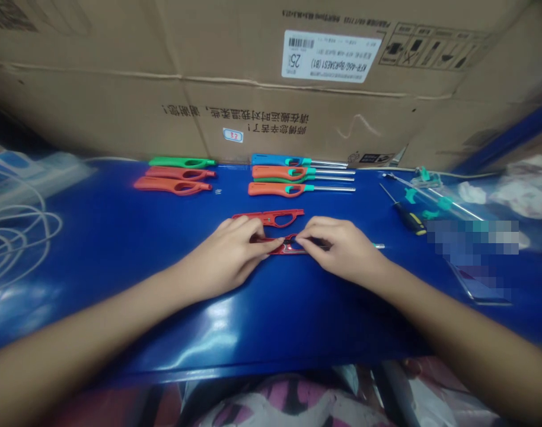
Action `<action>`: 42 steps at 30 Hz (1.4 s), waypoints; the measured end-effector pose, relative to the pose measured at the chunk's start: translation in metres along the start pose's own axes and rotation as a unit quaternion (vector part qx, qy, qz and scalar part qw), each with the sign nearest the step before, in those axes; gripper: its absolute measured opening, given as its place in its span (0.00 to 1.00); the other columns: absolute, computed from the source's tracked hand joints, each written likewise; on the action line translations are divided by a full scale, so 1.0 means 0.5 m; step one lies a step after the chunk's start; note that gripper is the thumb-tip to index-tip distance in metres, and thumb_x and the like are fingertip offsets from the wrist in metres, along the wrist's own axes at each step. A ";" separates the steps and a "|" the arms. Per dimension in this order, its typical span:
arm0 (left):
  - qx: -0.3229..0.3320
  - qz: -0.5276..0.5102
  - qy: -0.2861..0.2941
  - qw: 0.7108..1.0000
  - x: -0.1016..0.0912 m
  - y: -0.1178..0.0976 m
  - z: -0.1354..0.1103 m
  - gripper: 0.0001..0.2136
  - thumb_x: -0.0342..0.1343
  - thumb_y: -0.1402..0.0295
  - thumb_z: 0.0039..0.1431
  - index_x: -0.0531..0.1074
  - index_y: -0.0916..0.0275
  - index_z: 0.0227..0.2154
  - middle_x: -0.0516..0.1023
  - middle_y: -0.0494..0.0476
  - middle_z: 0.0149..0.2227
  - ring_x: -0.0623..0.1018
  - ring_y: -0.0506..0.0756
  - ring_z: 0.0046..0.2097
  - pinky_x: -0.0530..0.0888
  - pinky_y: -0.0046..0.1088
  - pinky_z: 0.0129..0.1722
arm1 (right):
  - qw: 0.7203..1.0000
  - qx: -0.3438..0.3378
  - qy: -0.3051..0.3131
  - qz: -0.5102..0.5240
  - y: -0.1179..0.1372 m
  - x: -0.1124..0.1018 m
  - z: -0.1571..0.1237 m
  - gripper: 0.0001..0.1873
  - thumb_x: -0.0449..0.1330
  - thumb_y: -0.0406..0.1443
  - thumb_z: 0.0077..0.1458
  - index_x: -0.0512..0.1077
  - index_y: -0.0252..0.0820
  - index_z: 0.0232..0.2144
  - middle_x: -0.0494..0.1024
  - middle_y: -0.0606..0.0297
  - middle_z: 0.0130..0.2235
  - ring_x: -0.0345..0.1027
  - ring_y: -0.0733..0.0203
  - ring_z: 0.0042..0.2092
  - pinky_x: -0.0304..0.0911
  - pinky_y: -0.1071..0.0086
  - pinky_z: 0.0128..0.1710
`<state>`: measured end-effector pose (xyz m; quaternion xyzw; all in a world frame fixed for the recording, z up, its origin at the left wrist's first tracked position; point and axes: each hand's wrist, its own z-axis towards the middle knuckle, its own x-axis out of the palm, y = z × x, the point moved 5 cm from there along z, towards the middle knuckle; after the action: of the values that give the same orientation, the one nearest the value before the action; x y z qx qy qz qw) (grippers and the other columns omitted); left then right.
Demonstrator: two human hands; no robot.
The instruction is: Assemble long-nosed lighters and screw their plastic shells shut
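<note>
A red lighter casing (291,249) lies opened on the blue table between my hands, with thin inner parts showing in it. My left hand (242,246) is closed around its left end, thumb pressing near the middle. Thumb and forefinger of my right hand (337,244) are pinched together at the trigger opening; whatever small part they hold is hidden. Past the right hand sticks out a silvery tip (379,245). Just behind lies a separate red casing half (285,219) with a looped trigger guard.
Green (177,162) and red casings (175,185) lie at the back left, beside tiny metal pins (218,191). Several long-nosed lighters (277,188) are at the back centre. Rightward are a screwdriver (410,218), metal tubes (458,207) and a phone (480,284). White cables (26,237) coil at left; cardboard (244,107) stands behind.
</note>
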<state>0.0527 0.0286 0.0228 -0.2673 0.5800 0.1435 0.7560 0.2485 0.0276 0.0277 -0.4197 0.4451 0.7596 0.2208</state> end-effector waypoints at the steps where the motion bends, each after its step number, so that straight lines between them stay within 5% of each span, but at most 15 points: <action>1: 0.000 0.018 0.010 1.000 -0.003 -0.004 0.000 0.17 0.46 0.66 0.73 0.73 0.54 0.58 0.72 0.60 0.42 0.71 0.59 0.44 0.69 0.38 0.42 | 1.000 0.008 -0.008 0.002 -0.005 -0.012 0.001 0.08 0.59 0.33 0.62 0.79 0.41 0.34 0.80 0.64 0.37 0.71 0.63 0.36 0.61 0.70 0.35; 5: 0.001 0.047 0.022 0.999 -0.012 -0.010 -0.005 0.17 0.46 0.66 0.73 0.73 0.54 0.58 0.74 0.61 0.45 0.73 0.60 0.46 0.70 0.40 0.42 | 0.998 0.049 0.043 0.000 -0.037 -0.053 0.001 0.05 0.62 0.35 0.59 0.77 0.42 0.33 0.77 0.67 0.33 0.64 0.66 0.30 0.57 0.70 0.30; 11: 0.021 -0.044 -0.021 0.999 -0.001 0.004 -0.004 0.15 0.50 0.66 0.71 0.76 0.59 0.55 0.75 0.63 0.51 0.75 0.59 0.52 0.74 0.40 0.50 | 0.983 0.099 0.148 0.032 -0.064 -0.061 -0.006 0.11 0.64 0.44 0.57 0.78 0.43 0.33 0.74 0.69 0.28 0.59 0.65 0.28 0.55 0.70 0.29; 20: 0.027 -0.061 -0.074 0.995 0.004 0.005 -0.006 0.14 0.57 0.63 0.67 0.77 0.63 0.52 0.78 0.61 0.48 0.77 0.58 0.49 0.74 0.38 0.50 | 0.973 0.154 0.161 0.060 -0.076 -0.025 -0.002 0.15 0.64 0.46 0.55 0.76 0.41 0.27 0.76 0.67 0.27 0.61 0.65 0.27 0.54 0.69 0.30; 25: 0.033 -0.071 -0.147 0.986 -0.002 -0.002 -0.005 0.08 0.59 0.64 0.67 0.79 0.60 0.45 0.80 0.56 0.44 0.78 0.55 0.45 0.72 0.35 0.48 | 0.979 0.120 0.152 0.056 -0.063 -0.027 0.000 0.12 0.64 0.42 0.56 0.74 0.41 0.26 0.72 0.69 0.25 0.59 0.65 0.27 0.53 0.69 0.31; 42: 0.088 -0.017 -0.130 0.987 -0.006 -0.026 -0.008 0.06 0.57 0.68 0.68 0.79 0.60 0.39 0.82 0.54 0.36 0.75 0.55 0.41 0.69 0.33 0.42 | 0.987 0.057 0.141 -0.044 -0.029 -0.033 -0.008 0.11 0.65 0.39 0.59 0.74 0.42 0.26 0.76 0.67 0.32 0.65 0.64 0.32 0.54 0.69 0.32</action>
<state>0.0554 0.0162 0.0282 -0.1886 0.4824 0.1124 0.8480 0.2697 0.0320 0.0336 -0.5284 0.4958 0.6557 0.2123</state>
